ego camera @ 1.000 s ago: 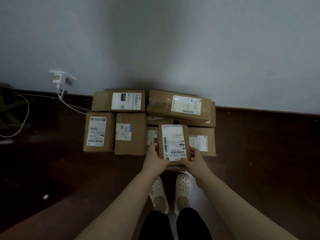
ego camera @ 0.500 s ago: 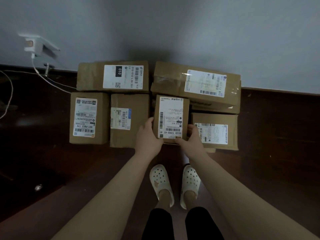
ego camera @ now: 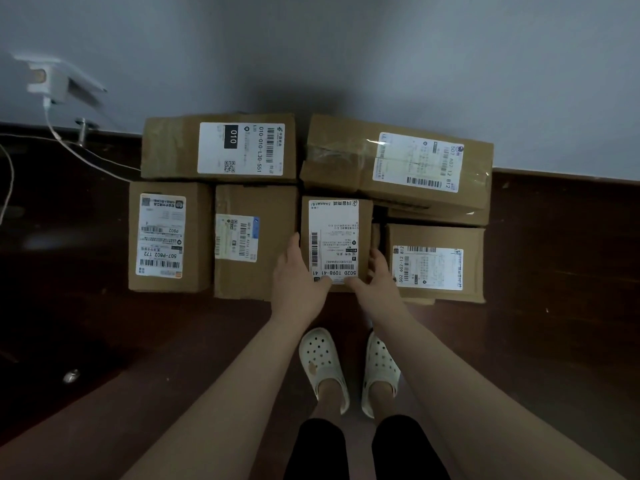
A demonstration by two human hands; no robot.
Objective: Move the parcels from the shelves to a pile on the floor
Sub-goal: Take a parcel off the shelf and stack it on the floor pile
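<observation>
Being set into the front row of the pile (ego camera: 221,150) on the floor (ego camera: 554,306), the parcel (ego camera: 341,237) is gripped at its near end by both hands. The left hand (ego camera: 298,285) is laid against its left side, with the fingers (ego camera: 292,249) kept together along the edge and the thumb pressed on the near part of the label (ego camera: 334,233). The right hand (ego camera: 377,285) is placed in the same way on the right side, its fingers (ego camera: 378,259) close together and partly hidden in the gap. This grip from two sides is judged to be chosen so that the parcel can be guided straight down between the left box (ego camera: 256,242) and the right box (ego camera: 434,268) without these being pushed. The parcel is kept flat, label up, in line with its neighbours and just in front of the big box (ego camera: 398,161) stacked by the wall (ego camera: 346,46), so a tidy pile is probably intended. It cannot be told whether its weight is already carried by what lies under it. Compared with one second ago, the parcel is seen farther from the shoes (ego camera: 323,368) and inside the row, no more in front of it. The hands are found at the same near corners. The pile fills more of the view, so the head is judged to have been brought down.
</observation>
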